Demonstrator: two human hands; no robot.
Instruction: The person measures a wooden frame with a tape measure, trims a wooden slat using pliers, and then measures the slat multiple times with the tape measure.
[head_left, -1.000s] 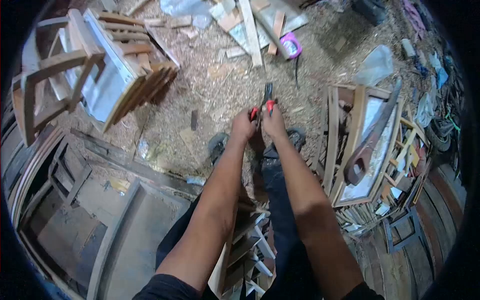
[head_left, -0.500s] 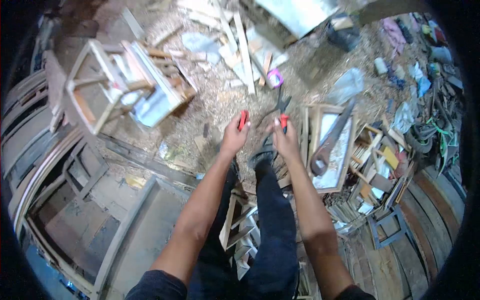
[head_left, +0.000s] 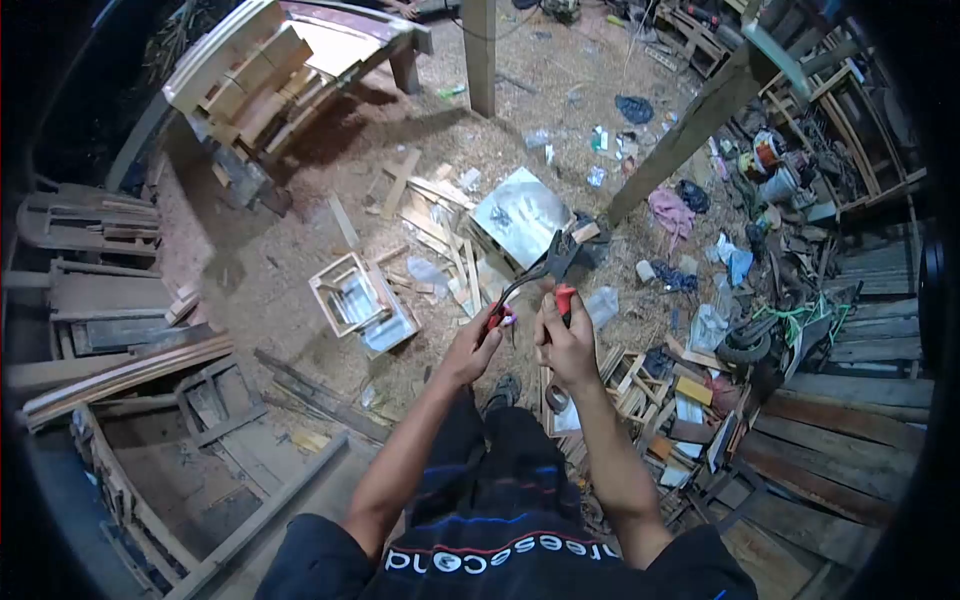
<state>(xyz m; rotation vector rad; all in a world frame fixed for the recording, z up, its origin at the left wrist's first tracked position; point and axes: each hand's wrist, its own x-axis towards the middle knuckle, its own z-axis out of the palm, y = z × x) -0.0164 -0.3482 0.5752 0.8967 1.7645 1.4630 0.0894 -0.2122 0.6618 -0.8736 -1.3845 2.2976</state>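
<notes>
My left hand (head_left: 473, 348) is closed around a red grip from which a dark, curved handle runs up to the dark metal head of a two-handled cutting tool (head_left: 558, 262). My right hand (head_left: 567, 345) is closed on another red grip, just below the head. Whether that second grip joins the head is hard to make out. The tool is held in the air in front of my body, its head tilted up and to the right. A bit of pink shows beside my left fingers.
Beyond the tool stands a metal-topped box (head_left: 520, 215). Left of it lie wooden strips (head_left: 440, 225) and a small wooden frame (head_left: 350, 295). A post (head_left: 690, 140) leans at right, with scrap wood (head_left: 690, 400) below. A workbench (head_left: 330, 45) stands at far left.
The view has tilted up, bringing the workbench and posts into sight. Both hands keep their hold on the red grips, and the hands and tool now appear closer to my body.
</notes>
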